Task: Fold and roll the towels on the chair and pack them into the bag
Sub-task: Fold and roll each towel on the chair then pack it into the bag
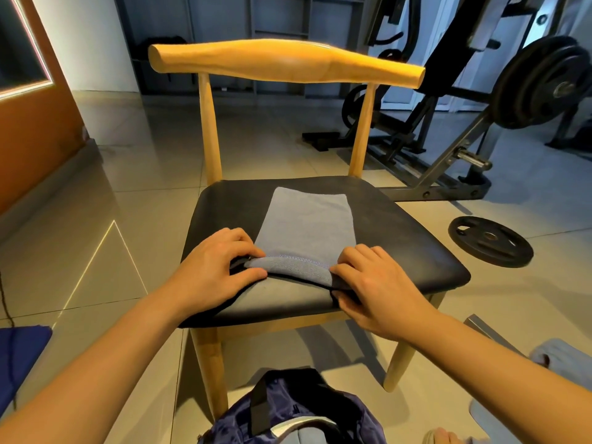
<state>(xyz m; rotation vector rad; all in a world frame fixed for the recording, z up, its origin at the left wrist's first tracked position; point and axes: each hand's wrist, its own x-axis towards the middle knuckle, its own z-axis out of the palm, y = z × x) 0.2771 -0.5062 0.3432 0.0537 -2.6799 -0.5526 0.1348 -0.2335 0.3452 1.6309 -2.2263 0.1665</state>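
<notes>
Pale glossy floor tiles (105,251) run under everything. Nearest, at the bottom edge, sits an open dark navy fabric bag (288,408) with a black strap. Beyond it stands a light wooden chair (400,238) with a black padded seat. A folded grey-blue towel (307,225) lies on the seat, stretching away from the person. Its near end is turned over into a first roll. The left hand (213,267) pinches the roll's left end and the right hand (374,283) its right end, fingers curled. Farther right are a black weight plate (490,241) and a dark weight machine (541,81).
</notes>
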